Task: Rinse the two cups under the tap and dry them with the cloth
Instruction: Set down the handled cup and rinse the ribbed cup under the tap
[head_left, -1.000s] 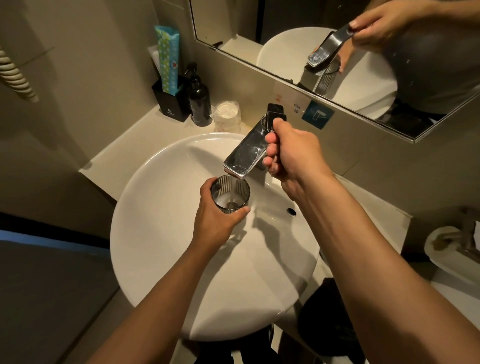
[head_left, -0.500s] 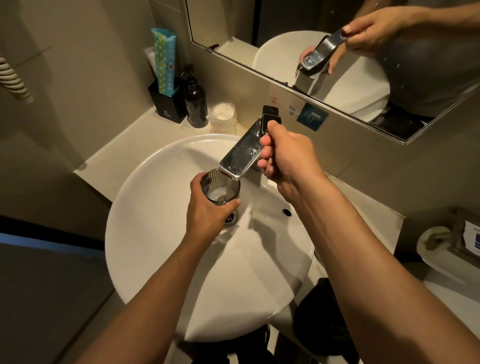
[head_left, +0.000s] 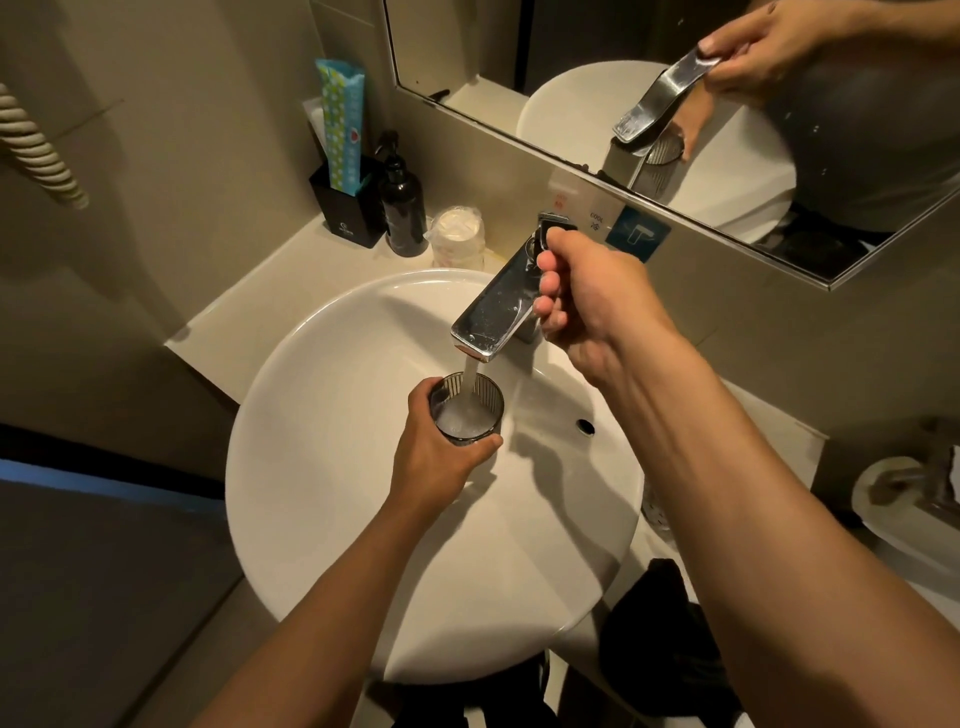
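The cup (head_left: 470, 408) is a dark ribbed glass, held upright in the left hand (head_left: 439, 454), whose fingers are closed around its wall. It stands low over the sink (head_left: 322, 467), directly under the end of the tap (head_left: 496, 314). A stream of water (head_left: 470, 382) falls from the tap into the cup, and foamy water is gathering inside. Up and to the right of this grip, the right hand (head_left: 592, 301) is closed on the tap lever. I judge the rinsing of the first cup is only in progress. A second cup and the cloth I cannot identify here, so the second rinse and all the drying are probably left to do.
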